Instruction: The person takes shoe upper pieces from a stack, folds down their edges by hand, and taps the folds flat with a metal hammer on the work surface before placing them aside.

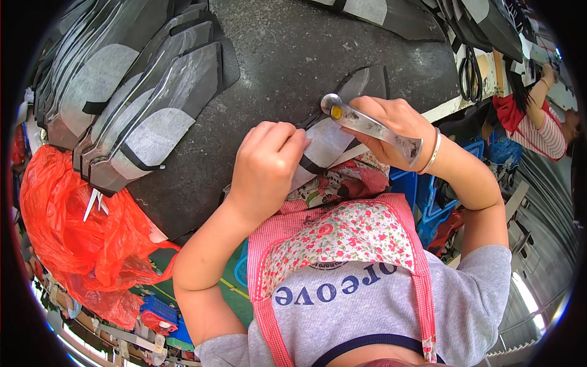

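Observation:
My right hand (397,125) is closed round a metal hammer (379,129), its rounded face pointing left and a yellow spot showing near that end. The hammer is over a dark grey shoe upper piece (327,142) with a whitish lining patch and a black strip along it. My left hand (269,159) is closed, with thumb and fingertips pinched at the left side of this piece. What lies right under the fingertips is hidden. The piece rests at the near edge of a black worktable (269,67).
Stacks of similar upper pieces (165,131) stand on the left; more pieces (391,15) lie at the far right. A red plastic bag (79,226) hangs at the left edge, beside white pointed blades or handles (95,205). Blue baskets (437,202) are on the right, a person (538,128) beyond.

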Demonstrator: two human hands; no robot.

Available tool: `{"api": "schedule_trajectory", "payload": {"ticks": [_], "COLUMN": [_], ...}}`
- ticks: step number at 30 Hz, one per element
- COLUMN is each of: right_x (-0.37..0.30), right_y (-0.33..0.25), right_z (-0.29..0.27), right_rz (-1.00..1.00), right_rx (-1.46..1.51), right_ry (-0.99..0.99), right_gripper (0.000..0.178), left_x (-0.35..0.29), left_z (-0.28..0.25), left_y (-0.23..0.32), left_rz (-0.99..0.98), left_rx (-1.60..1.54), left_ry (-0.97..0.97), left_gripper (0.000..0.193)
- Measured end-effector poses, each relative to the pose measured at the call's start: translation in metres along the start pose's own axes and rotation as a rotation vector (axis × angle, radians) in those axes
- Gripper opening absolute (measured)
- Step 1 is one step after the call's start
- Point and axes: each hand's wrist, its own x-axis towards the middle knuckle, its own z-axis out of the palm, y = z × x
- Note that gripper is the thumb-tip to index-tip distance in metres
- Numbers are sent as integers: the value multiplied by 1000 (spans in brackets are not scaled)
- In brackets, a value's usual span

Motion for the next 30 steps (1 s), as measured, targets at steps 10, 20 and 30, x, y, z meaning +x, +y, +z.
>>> {"api": "schedule_trajectory", "payload": {"ticks": [10,20,30], "right_x": [12,17,23], "right_y": [-17,-32,-58], "right_z": [13,26,33], "right_rz": [-138,-67,-70], "right_rx": [-59,-20,-35], "right_ry": [-52,-127,-212], "right_gripper": [26,37,39], "left_x": [-6,-35,-56], "left_z": [-14,-8,-21], "left_y": [-12,-5,-8], "left_rz": [103,15,97], "left_rx": [38,94,145], "left_ry": [-94,66,19], "left_gripper": [22,23,23]}}
